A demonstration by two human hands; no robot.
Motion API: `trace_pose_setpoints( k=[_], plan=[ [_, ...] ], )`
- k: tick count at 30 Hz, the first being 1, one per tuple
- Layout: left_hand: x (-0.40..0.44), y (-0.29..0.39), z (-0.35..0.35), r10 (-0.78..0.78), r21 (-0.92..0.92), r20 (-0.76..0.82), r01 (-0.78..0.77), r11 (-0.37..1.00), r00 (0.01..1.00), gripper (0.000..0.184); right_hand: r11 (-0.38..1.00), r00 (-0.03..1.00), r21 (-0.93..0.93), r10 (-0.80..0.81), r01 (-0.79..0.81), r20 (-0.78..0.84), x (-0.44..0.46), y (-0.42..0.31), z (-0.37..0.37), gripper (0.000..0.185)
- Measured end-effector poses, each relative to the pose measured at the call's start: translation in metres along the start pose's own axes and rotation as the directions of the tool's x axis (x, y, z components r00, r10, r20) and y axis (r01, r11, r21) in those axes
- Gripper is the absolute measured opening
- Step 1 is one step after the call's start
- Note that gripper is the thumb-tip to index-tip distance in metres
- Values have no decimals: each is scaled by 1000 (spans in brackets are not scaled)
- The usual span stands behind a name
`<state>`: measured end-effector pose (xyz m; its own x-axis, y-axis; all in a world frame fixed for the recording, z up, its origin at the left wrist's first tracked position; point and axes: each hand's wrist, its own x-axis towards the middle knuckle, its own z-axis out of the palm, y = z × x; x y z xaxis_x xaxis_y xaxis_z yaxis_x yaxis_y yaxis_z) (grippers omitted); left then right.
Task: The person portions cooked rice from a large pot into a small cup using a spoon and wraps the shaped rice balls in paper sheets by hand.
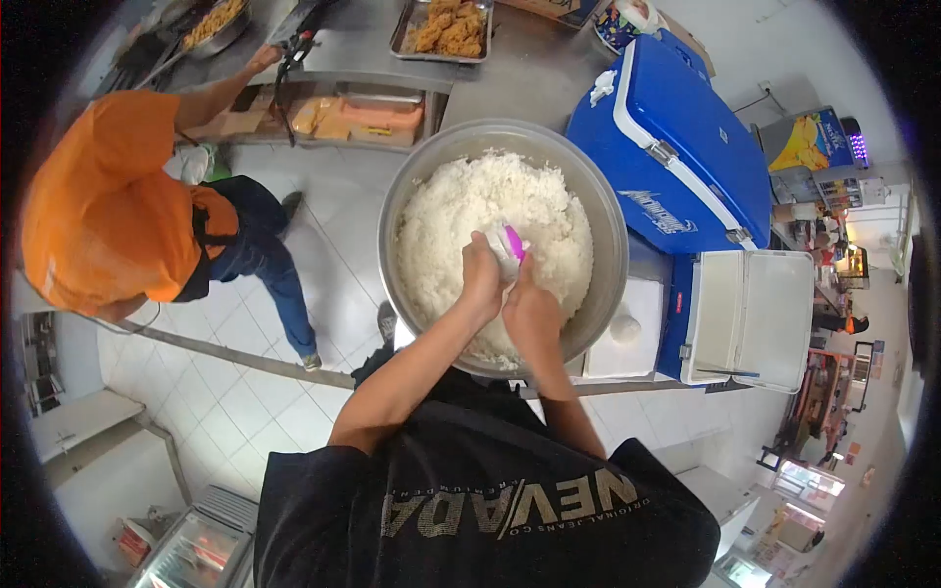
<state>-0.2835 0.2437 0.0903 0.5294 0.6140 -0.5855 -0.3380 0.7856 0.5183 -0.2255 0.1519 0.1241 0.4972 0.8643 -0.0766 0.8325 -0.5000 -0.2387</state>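
A large round metal pot [393, 284] full of white rice [441, 220] stands in front of me. Over the middle of the rice, my left hand [481, 269] is wrapped round a small pale container [504, 257]. My right hand [530, 302] is close beside it, with its fingers closed at a purple object [515, 241], perhaps a scoop or its handle. The two hands are nearly touching. What lies under the fingers is hidden.
A co-worker in orange [108, 211] stands at the left, one hand at the counter. A tray of fried food [449, 29] is beyond the pot. To the right are a closed blue cooler [676, 127], an open cooler [774, 314] and a white board [637, 353].
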Motion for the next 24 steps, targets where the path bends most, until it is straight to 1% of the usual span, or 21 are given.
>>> trace_pose_setpoints(
  k=[1, 3, 4, 5, 6, 8, 9, 12, 13, 15, 16, 17, 18, 19, 20, 22, 23, 24],
  plan=[
    [-8, 14, 11, -40, -31, -9, 40, 999, 999, 56, 1000, 1000, -15, -2, 2, 29, -3, -2, -4, 60],
    [10, 8, -1, -47, 9, 21, 47, 999, 999, 54, 999, 995, -46, -10, 14, 95, -4, -5, -12, 60],
    [15, 7, -8, -58, 32, 35, 57, 998, 998, 53, 995, 990, -60, -73, 81, 122, -2, -3, -16, 61],
    [3, 23, 0, -133, 59, -8, 133, 989, 991, 52, 988, 980, -72, -127, 139, 150, 2, 4, -22, 61],
    [1, 26, 0, -141, 69, 8, 140, 988, 990, 52, 977, 968, -86, -180, 197, 174, 6, 11, -29, 62],
    [-2, 31, 5, -152, 75, 43, 149, 986, 987, 53, 974, 979, -120, -185, 194, 84, 8, 20, -50, 60],
    [-7, 35, 10, -135, 62, 63, 131, 989, 989, 48, 970, 980, -139, -194, 199, 44, 8, 22, -63, 59],
    [-25, 53, 20, -59, -5, 103, 60, 998, 993, 48, 998, 993, -58, -18, 11, -119, -2, 24, -105, 48],
    [-23, 56, 13, -62, -36, 92, 66, 997, 994, 48, 999, 990, -34, -31, 27, -136, -4, 29, -109, 45],
    [-21, 62, -5, -25, -45, 115, 30, 999, 993, 46, 999, 987, 19, -44, 47, -158, -12, 39, -110, 38],
    [-20, 65, -13, -11, -48, 126, 17, 999, 992, 45, 993, 992, 71, -91, 97, -91, -14, 45, -96, 37],
    [-19, 71, -18, -16, -131, 102, 30, 991, 995, 45, 981, 989, 127, -141, 144, -32, -13, 55, -72, 35],
    [-20, 76, -20, -7, -123, 117, 21, 992, 993, 45, 964, 980, 183, -197, 191, 17, -13, 60, -57, 34],
    [-22, 81, -21, 9, -119, 136, 8, 993, 991, 44, 943, 973, 269, -222, 198, 61, -15, 51, -50, 35],
    [-25, 85, -21, 28, -116, 156, -9, 993, 987, 44, 951, 970, 250, -216, 183, 111, -17, 42, -48, 35],
    [-30, 94, -20, 102, -138, 110, -86, 987, 989, 45, 965, 961, 208, -198, 157, 193, -22, 28, -52, 35],
    [-32, 101, -18, 140, -143, 94, -125, 982, 986, 45, 985, 954, 134, -145, 113, 262, -20, 26, -57, 35],
    [-36, 109, -18, 156, -140, 83, -144, 980, 984, 46, 991, 961, 77, -127, 111, 246, -16, 29, -55, 35]
  ],
)
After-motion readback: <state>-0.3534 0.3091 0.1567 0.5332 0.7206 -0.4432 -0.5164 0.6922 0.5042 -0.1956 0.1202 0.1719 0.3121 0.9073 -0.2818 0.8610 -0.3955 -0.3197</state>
